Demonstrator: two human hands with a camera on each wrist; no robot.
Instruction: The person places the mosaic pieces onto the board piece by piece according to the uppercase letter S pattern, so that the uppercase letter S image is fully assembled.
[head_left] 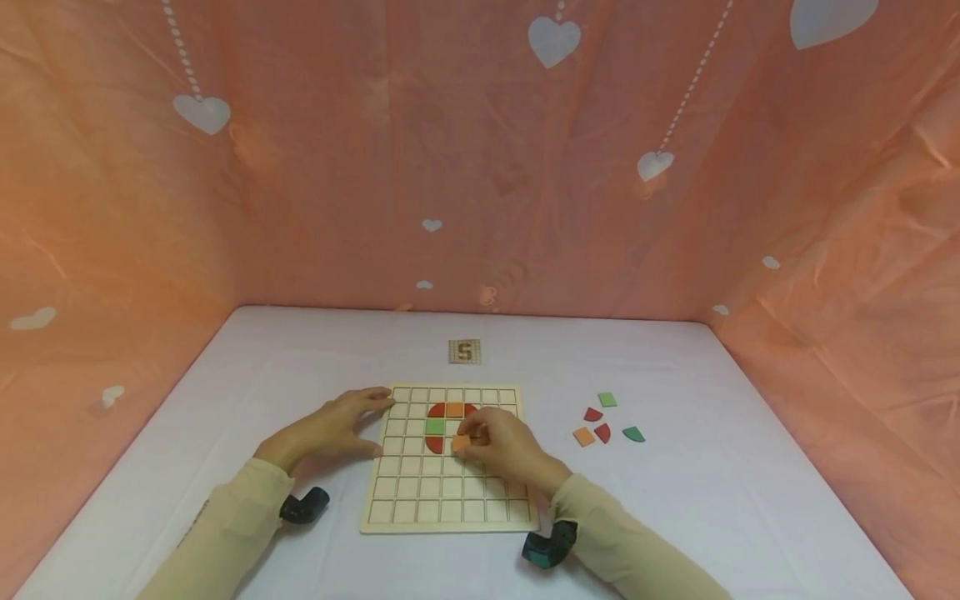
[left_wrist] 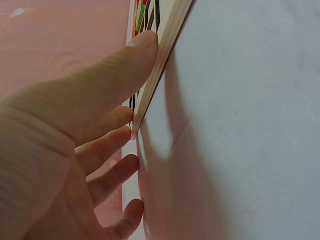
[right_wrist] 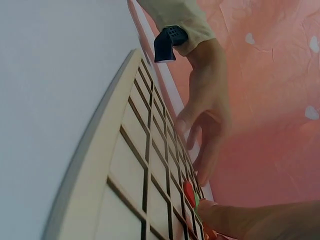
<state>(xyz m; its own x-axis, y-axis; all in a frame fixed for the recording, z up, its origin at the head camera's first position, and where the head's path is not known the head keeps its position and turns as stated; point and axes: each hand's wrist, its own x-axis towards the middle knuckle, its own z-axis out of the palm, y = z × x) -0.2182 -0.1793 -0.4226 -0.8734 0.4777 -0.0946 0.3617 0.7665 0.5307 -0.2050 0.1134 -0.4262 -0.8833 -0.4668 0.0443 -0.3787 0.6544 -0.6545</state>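
Observation:
A wooden grid board (head_left: 416,510) lies on the table. My right hand (head_left: 512,443) is over it, pinching an orange square tile (head_left: 460,444) between thumb and fingers, low over the cells. In the upper middle of the grid sit a light green square (head_left: 435,427), an orange square (head_left: 454,409) and red quarter-circle pieces (head_left: 434,445); the right fingers hide part of this area. At the board's left edge, my left hand (head_left: 330,429) has its fingers spread, the thumb (left_wrist: 145,42) against the rim in the left wrist view.
Right of the board lie several loose pieces: a light green square (head_left: 607,400), an orange square (head_left: 583,437), red quarter-circles (head_left: 602,432) and a dark green quarter-circle (head_left: 633,434). Behind the board is a small card (head_left: 465,352) with an S-shaped pattern. An orange cloth (head_left: 465,167) with hearts surrounds the table.

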